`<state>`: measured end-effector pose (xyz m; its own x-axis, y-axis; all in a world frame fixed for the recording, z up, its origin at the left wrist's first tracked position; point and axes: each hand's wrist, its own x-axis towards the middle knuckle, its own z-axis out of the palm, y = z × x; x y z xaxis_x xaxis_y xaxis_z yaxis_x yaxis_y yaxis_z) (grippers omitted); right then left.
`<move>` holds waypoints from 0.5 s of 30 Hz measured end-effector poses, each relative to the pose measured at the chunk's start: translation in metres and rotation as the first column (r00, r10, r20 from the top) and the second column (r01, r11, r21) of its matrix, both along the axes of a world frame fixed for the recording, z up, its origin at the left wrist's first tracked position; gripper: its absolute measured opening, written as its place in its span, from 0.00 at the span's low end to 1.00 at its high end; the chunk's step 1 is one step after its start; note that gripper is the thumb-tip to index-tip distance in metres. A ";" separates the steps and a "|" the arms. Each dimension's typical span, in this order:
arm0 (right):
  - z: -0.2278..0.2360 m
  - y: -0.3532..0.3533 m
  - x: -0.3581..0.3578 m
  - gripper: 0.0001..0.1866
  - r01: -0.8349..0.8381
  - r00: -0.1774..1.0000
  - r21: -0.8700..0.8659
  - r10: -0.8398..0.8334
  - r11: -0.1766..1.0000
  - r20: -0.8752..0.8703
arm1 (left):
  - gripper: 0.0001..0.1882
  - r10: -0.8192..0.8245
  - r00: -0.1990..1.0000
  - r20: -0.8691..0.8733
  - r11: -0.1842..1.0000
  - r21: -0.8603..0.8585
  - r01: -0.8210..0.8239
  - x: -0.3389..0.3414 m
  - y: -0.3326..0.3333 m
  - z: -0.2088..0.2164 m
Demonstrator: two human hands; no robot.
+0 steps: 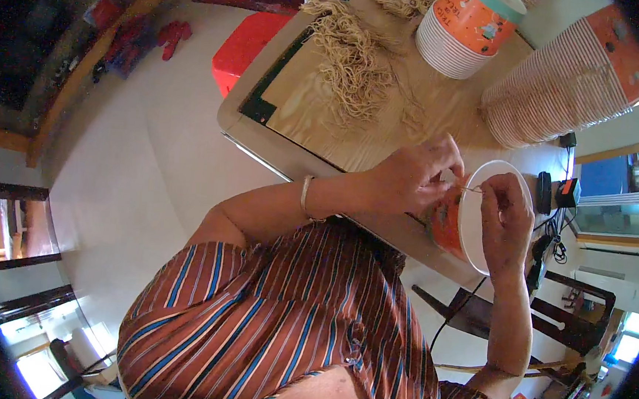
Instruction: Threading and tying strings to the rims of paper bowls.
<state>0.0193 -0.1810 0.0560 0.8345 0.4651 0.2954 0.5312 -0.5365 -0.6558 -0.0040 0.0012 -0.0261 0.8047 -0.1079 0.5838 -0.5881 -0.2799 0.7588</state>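
An orange paper bucket (447, 227) with a white rim lies tilted at the near right edge of the table, its mouth turned to the right. My left hand (421, 178) is closed beside the bucket's outer wall, its fingertips at the rim on a thin tan string (472, 189). Across the bucket's mouth, my right hand (506, 216) pinches the other part of that string with thumb and fingers. The short length between both hands crosses the rim. Where the string passes into the bucket's wall is too small to make out.
Loose tan string bundles (351, 68) lie on the wooden tabletop (296, 112). Behind them stands a short stack of paper buckets (460, 35), and a long stack (564, 87) leans at the right. Black cables (553, 242) hang past the table's right side. A red stool (248, 50) stands beyond the left edge.
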 end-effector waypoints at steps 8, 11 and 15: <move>0.002 0.002 -0.001 0.01 -0.066 0.997 -0.009 0.065 0.998 -0.052 | 0.10 -0.073 0.996 -0.049 0.994 -0.082 0.069 0.002 -0.009 0.010; 0.005 0.004 -0.003 0.02 -0.102 0.995 -0.018 0.102 0.995 -0.007 | 0.11 -0.154 0.988 -0.027 0.980 -0.133 0.149 0.008 -0.007 0.005; 0.011 0.004 -0.001 0.04 -0.110 0.994 -0.042 0.111 0.993 0.020 | 0.07 -0.205 0.978 -0.037 0.955 -0.226 0.191 0.008 -0.003 0.006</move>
